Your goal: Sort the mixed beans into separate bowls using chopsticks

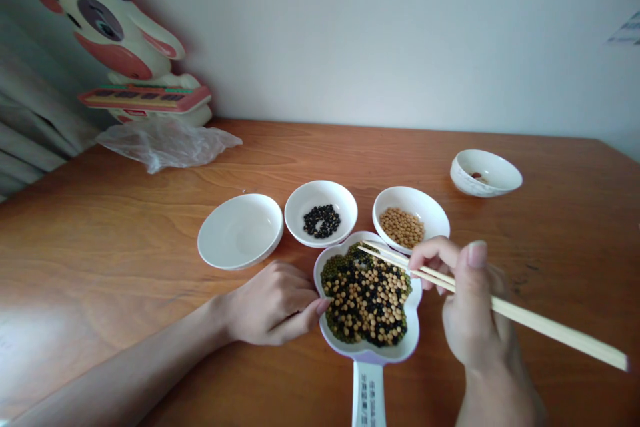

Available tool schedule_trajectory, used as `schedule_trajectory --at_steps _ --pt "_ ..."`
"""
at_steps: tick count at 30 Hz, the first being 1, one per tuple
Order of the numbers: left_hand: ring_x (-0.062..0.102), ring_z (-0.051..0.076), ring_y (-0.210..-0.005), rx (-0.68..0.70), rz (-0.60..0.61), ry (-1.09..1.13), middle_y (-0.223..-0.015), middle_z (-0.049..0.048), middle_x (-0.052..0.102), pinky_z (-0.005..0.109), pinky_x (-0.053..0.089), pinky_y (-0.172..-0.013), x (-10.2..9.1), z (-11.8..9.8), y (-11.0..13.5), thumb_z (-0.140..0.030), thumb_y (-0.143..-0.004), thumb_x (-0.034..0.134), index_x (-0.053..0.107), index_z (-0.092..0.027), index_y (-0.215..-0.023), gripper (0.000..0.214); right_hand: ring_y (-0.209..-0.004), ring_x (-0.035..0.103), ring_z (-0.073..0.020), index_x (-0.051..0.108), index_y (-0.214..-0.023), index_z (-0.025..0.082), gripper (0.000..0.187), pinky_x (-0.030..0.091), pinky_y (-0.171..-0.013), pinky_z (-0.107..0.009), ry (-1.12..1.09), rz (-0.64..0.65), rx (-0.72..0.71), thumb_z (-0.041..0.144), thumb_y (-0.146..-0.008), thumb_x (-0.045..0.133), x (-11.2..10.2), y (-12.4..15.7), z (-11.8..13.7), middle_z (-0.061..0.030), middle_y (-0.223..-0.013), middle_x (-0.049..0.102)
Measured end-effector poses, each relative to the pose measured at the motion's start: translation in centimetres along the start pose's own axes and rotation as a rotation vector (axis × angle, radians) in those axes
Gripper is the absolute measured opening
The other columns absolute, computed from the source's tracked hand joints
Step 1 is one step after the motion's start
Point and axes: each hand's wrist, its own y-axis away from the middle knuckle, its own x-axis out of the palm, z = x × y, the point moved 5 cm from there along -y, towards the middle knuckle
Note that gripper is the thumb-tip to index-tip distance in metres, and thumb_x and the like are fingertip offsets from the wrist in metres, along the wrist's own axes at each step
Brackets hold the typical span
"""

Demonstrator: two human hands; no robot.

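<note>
A flower-shaped white dish [413, 340] with a handle holds mixed yellow, black and green beans [366, 298]. My left hand [273, 301] rests beside it, fingers curled, thumb touching the dish's left rim. My right hand [463, 303] grips a pair of wooden chopsticks [525, 318], whose tips reach over the dish's far edge. Behind the dish stand three white bowls: an empty one [240, 230], one with black beans [321, 212] and one with yellow beans [411, 217].
A fourth small white bowl [485, 173] sits at the back right with a little something reddish inside. A cow-shaped toy [120, 40] and a crumpled clear plastic bag [167, 141] lie at the back left by the wall. The wooden table [100, 227] spreads all around.
</note>
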Motion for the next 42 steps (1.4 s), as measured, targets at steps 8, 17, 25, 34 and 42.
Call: schedule_trajectory --at_steps 8,17,25,34,42 --pt "0.048 0.016 -0.057 0.001 0.013 0.014 -0.062 0.0012 0.057 0.036 0.03 -0.058 0.03 0.07 -0.06 -0.018 -0.105 0.043 0.049 -0.021 -0.07 0.036 -0.06 0.054 -0.0141 0.063 -0.072 0.021 0.07 0.038 -0.058 -0.03 0.05 0.058 -0.049 0.059 -0.109 0.016 0.41 -0.11 0.44 -0.0011 -0.062 0.056" --pt "0.048 0.016 -0.056 -0.001 0.013 0.015 -0.061 0.0013 0.057 0.036 0.029 -0.058 0.11 -0.03 0.2 -0.019 -0.106 0.043 0.049 -0.021 -0.07 0.036 -0.062 0.057 -0.0139 0.067 -0.072 0.021 0.06 0.042 -0.061 -0.029 0.034 -0.005 -0.041 0.052 -0.11 0.032 0.76 -0.32 0.93 -0.0015 -0.065 0.063" --pt "0.05 0.016 -0.056 0.002 0.01 0.004 -0.062 0.0019 0.058 0.035 0.03 -0.058 -0.07 0.02 0.03 -0.019 -0.106 0.042 0.049 -0.02 -0.07 0.037 -0.059 0.055 -0.0135 0.066 -0.069 0.021 0.068 0.04 -0.057 -0.028 -0.009 0.012 0.0 0.06 -0.108 0.026 0.29 0.12 1.0 -0.0016 -0.061 0.06" --pt "0.053 0.017 -0.056 0.0 -0.015 -0.001 -0.061 0.0031 0.059 0.035 0.031 -0.056 -0.13 -0.19 -0.21 -0.018 -0.105 0.042 0.051 -0.021 -0.069 0.037 -0.058 0.052 -0.0152 0.063 -0.071 0.021 0.067 0.037 -0.057 -0.031 0.022 0.033 0.083 0.062 -0.107 0.023 0.11 0.33 0.88 -0.0016 -0.06 0.056" --pt "0.051 0.017 -0.056 -0.002 0.0 0.008 -0.061 0.0031 0.059 0.037 0.03 -0.057 -0.07 -0.25 -0.11 -0.019 -0.105 0.042 0.05 -0.021 -0.069 0.037 -0.061 0.056 -0.0158 0.066 -0.07 0.021 0.061 0.042 -0.06 -0.03 -0.023 -0.052 0.15 0.058 -0.107 0.035 -0.06 0.23 0.45 -0.0034 -0.062 0.062"
